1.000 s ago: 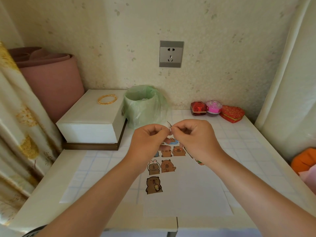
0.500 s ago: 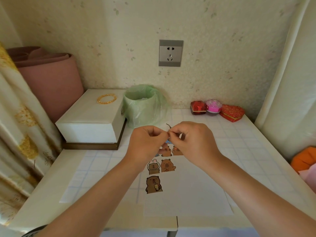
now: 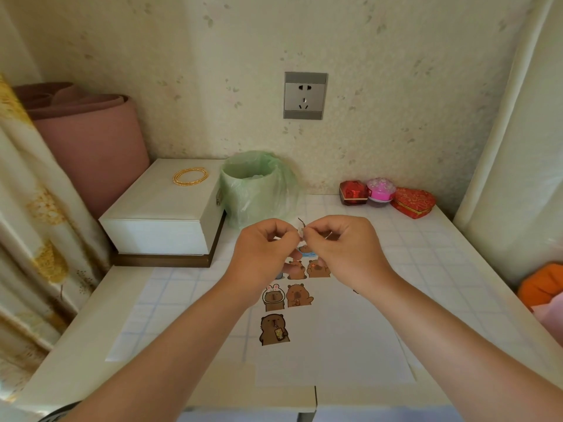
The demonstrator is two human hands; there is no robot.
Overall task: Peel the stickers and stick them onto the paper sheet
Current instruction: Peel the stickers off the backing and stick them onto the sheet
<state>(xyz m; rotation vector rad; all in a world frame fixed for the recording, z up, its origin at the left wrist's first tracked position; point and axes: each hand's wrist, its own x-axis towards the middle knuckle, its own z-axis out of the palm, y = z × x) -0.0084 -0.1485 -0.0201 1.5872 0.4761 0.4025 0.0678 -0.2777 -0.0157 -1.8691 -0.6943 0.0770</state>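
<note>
Paper sheet (image 3: 350, 345) is lying flat at 6 o'clock, nearest the body, probably so that stickers can be pressed down onto it. Capybara stickers are sitting along its left part, running from the drinking one (image 3: 273, 329) toward 12 o'clock. The farthest are partly hidden behind the hands.

Above the sheet's far end, left hand (image 3: 262, 251) and right hand (image 3: 341, 248) are meeting fingertip to fingertip. Both are pinching one small sticker (image 3: 301, 229), the other fingers curled in. Judgement: it is being held off the table so the backing can be worked loose at an edge. Whether it is separating cannot be told.

Beyond the hands, at 12 o'clock, a green-lined bin (image 3: 259, 190) is standing within reach, likely for spent backings.
</note>
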